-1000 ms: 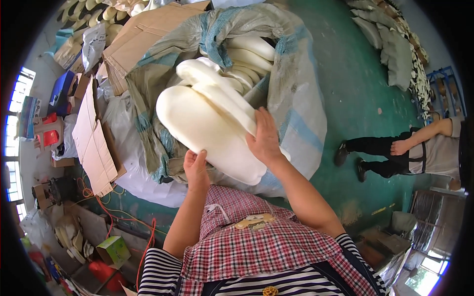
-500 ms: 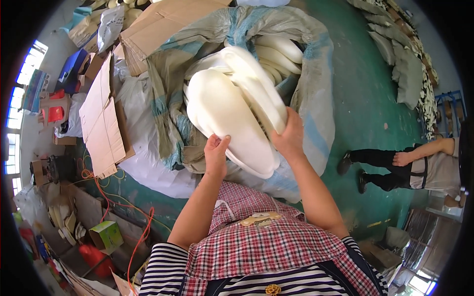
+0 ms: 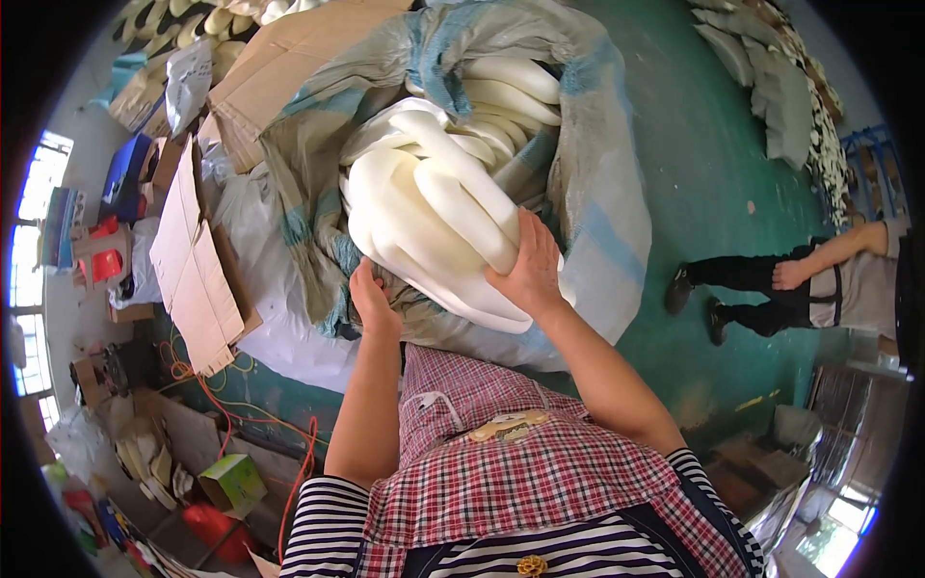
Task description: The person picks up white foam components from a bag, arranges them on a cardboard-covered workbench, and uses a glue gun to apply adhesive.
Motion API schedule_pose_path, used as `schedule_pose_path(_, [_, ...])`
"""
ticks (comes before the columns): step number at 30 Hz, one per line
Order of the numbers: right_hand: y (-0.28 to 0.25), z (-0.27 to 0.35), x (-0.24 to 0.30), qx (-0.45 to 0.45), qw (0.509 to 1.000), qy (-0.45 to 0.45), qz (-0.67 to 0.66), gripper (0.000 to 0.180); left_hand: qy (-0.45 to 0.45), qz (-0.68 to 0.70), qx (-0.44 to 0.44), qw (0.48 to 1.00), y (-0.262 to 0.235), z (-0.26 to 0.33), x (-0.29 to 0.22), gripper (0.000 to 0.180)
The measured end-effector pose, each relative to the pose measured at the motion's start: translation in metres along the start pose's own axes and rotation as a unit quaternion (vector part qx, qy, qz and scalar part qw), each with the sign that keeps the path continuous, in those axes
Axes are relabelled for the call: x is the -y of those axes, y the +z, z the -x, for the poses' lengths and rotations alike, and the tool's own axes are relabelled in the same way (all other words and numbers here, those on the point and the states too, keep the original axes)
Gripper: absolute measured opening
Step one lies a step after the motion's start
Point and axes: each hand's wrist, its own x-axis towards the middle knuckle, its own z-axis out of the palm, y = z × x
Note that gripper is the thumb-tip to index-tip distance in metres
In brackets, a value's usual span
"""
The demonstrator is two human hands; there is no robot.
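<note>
Work area, left to right. The left hand (image 3: 374, 301) sat at the near left edge of the broad cream pad (image 3: 385, 207), loosely curled, thumb apart, nothing visible in it; I could not tell whether its fingertips touched the edge. The pad lay atop the pile in the mouth of the woven sack (image 3: 609, 231), with a narrower cream pad (image 3: 458, 207) slanting over its right part. The right hand (image 3: 535, 270) was curled around the narrower pad's near end. Step in hand, my judgement: handling loose pads on top of the pile. A next move would call for a surer left grip on the broad pad, lest the two slide apart.

Surroundings, same order. I noted a blue box (image 3: 125, 180), a cardboard sheet (image 3: 193, 275) leaning close to the sack, and an orange cable (image 3: 303, 458) at near left, a likely snag underfoot. A blue fold (image 3: 440, 79) of the sack hung beside the far pads (image 3: 511, 93), partly blocking access. On the right, a co-worker (image 3: 853, 279) was well apart from my hands.
</note>
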Motion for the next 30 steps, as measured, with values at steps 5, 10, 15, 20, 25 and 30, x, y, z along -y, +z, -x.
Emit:
schedule_pose_path(5, [-0.008,-0.010,-0.008,0.056,0.995,0.080,-0.004,0.096,-0.072,-0.098,0.115,0.986,0.002,-0.018,-0.013,0.038])
schedule_pose_path(10, [0.001,0.003,-0.033,0.062,0.976,0.196,-0.077,0.091,0.075,-0.112,0.226,0.965,0.027,0.041,-0.012,0.025])
schedule_pose_path(15, [-0.010,0.026,-0.034,0.017,0.958,0.258,-0.122,0.089,0.002,-0.124,0.324,0.938,0.023,0.051,-0.041,0.030])
schedule_pose_path(20, [-0.032,0.064,-0.005,-0.090,0.926,0.300,-0.209,0.082,-0.141,-0.087,0.520,0.838,0.026,0.045,-0.075,0.053])
schedule_pose_path(25, [-0.063,0.135,0.028,-0.154,0.895,0.321,-0.268,0.076,-0.403,-0.053,0.558,0.724,0.036,0.077,-0.044,0.059])
schedule_pose_path(30, [-0.077,0.231,0.055,-0.209,0.899,0.379,-0.069,0.083,-0.376,-0.213,0.722,0.541,0.005,0.095,0.035,0.054])
